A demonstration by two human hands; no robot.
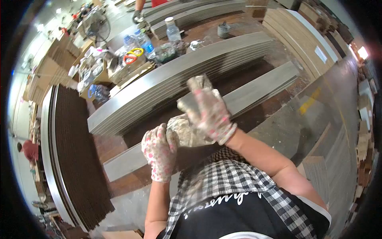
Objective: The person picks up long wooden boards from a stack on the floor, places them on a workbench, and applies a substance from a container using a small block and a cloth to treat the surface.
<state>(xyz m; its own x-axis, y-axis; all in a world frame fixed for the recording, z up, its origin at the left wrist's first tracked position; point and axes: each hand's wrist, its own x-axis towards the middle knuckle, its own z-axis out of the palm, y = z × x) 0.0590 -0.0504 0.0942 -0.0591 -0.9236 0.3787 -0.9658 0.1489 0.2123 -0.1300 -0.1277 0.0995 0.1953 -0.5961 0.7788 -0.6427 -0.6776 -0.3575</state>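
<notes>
White gloves with pink dots, grimy at the fingers, cover both my hands. My left hand (158,153) is closed at the left edge of a crumpled, dirty cream-coloured rag (185,130), thumb against it. Just above and right of the rag is my right hand (209,111), slightly blurred, its thumb and fingers spread apart with nothing visible between them. Beneath both hands runs a grey plank (125,162), whose other end (262,88) shows beyond my right hand. The rag and my hands hide its middle.
Behind lies a long stack of grey planks (159,81). Upright dark planks (73,151) stand at left. Plastic bottles (145,44), orange-and-yellow-handled scissors (133,55) and a metal pot (223,30) stand farther back. Brown boards (296,40) fill the far right. Another person's gloved hand (138,17) shows at top.
</notes>
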